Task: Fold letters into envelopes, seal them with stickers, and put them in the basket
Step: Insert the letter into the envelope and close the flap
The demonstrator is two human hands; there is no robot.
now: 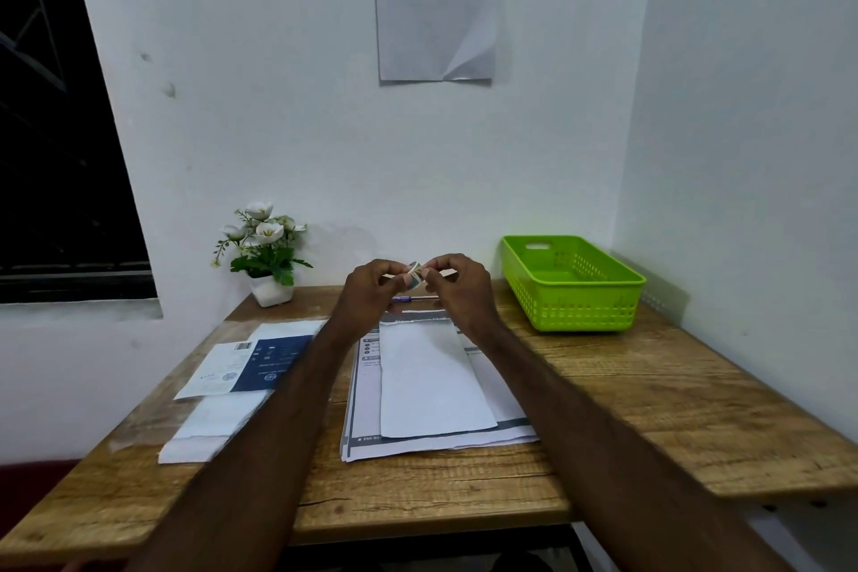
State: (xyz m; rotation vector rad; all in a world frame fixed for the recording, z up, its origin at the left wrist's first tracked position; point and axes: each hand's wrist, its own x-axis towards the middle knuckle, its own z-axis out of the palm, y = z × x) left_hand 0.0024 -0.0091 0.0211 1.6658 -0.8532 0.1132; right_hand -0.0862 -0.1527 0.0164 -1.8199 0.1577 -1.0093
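Observation:
My left hand and my right hand are raised together above the far middle of the table, both pinching a small roll of stickers between the fingertips. Below my wrists a white envelope lies on a stack of printed letters. At the back right stands the green basket, and nothing shows inside it. A pile of white and blue envelopes lies at the left.
A potted white flower stands at the back left by the wall. A pen lies behind the letters, partly hidden by my hands. The wooden table meets walls at the back and right. A printed sheet hangs on the wall.

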